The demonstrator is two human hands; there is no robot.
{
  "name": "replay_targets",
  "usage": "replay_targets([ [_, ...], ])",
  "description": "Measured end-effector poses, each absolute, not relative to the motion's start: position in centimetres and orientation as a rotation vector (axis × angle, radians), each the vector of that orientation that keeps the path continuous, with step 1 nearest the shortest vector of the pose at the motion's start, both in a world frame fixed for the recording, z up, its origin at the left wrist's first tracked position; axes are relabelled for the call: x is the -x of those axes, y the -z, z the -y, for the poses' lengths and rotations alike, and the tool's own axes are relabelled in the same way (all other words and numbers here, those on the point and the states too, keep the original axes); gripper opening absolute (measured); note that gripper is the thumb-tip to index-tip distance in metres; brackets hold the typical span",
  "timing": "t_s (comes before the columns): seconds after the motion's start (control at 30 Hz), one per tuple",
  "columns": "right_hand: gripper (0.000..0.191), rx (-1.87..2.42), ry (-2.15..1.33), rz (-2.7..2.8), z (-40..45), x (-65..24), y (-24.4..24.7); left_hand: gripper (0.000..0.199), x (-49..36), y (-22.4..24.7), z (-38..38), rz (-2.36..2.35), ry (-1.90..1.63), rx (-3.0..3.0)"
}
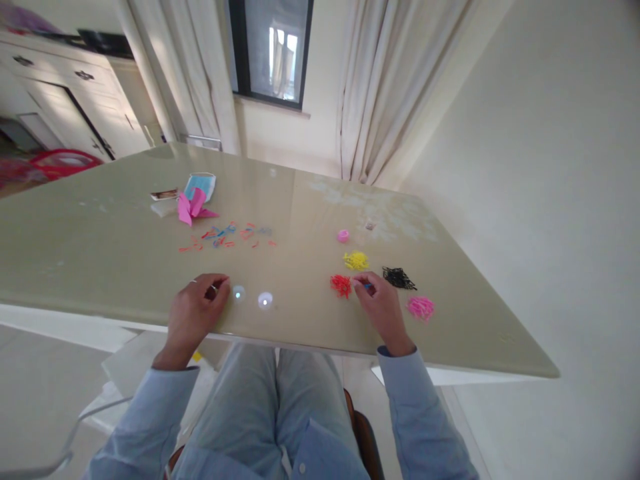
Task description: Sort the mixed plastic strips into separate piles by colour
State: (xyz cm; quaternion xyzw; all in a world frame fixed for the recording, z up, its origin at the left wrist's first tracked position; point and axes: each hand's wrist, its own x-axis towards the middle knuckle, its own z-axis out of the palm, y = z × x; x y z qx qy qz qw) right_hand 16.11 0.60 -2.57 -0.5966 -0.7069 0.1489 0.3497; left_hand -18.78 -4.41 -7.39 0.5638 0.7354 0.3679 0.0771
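Note:
Small piles of thin pieces lie on the glossy table: red (341, 286), yellow (356, 260), black (399, 278) and pink (421, 307). My right hand (381, 303) is at the right edge of the red pile, fingertips pinched together; a bit of blue shows beside them, and what they grip is too small to name. My left hand (199, 310) rests near the table's front edge, thumb and fingers closed, their contents hidden. Beyond it, mixed red, blue and orange pieces (220, 237) are scattered. A small pink round thing (343, 236) sits behind the yellow pile.
At the back left of the table (300, 320) lie a blue face mask (201, 185), a pink folded paper (194, 205) and a small packet (165, 195). A wall stands on the right; curtains and a window are behind. My legs are under the front edge.

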Motion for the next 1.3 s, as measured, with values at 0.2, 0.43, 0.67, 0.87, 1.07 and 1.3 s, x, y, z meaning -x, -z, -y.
replay_targets([
  [0.2, 0.019, 1.595, -0.376, 1.885, -1.4, -15.2, 3.5, 0.032, 18.8, 7.5, 4.3, -2.210, -1.110, -1.690],
  [0.43, 0.023, 1.482, -0.409, 1.774, -0.5, -15.1, 3.6, 0.033, 18.5, 7.1, 4.4, -2.223, -1.109, -1.666],
  [0.67, 0.015, 1.247, -0.602, 1.978, 2.4, -13.0, 5.5, 0.034, 18.6, 6.9, 4.1, -2.212, -1.093, -1.600],
  [0.87, 0.013, 1.199, -0.598, 2.062, 3.1, -12.9, 6.3, 0.032, 19.8, 6.2, 2.1, -2.194, -1.002, -1.469],
  [1.07, 0.016, 1.199, -0.552, 2.050, 2.7, -13.0, 6.7, 0.035, 20.8, 5.4, -1.0, -2.282, -0.726, -1.574],
  [1.3, 0.021, 1.144, -0.501, 2.041, 2.5, -13.1, 7.2, 0.038, 21.2, 4.4, -2.4, -2.371, -0.658, -1.535],
])
